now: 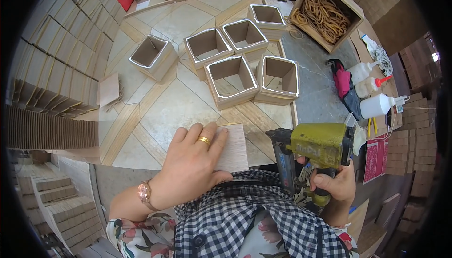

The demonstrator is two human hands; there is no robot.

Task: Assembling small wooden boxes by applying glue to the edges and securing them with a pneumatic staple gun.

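At the far left, stacks of flat brown wooden panels [52, 69] stand on edge in rows, with lower piles of the same panels [61, 201] beneath them. Just beside them, a small loose pile of thin square wood pieces [109, 90] lies on the edge of the tiled worktable with pale wood-strip inlay [165, 112].

On that table stand six open square wooden box frames with light-edged rims: a single one [153, 55] sits apart to the left, and the other five [233, 76] cluster near the middle, some touching one another.

Near the table's front edge the left hand [193, 161], wearing a gold ring and a rose-coloured wristwatch, lies flat with fingers spread wide on a pale rectangular wooden board [233, 149], pressing it down against the table. The board lies at the front edge, just ahead of the person's checked shirt.

Just right of the board, the right hand [332, 185] is wrapped tightly around the grip of a yellow-green pneumatic nail gun with a black magazine [318, 147], held upright near the table's right corner.

Further right, on a grey side surface, white plastic squeeze bottles [374, 95] lie near a pink and black cloth [343, 86]. Behind them an open wooden crate filled with tan rubber bands [322, 15] sits tilted.
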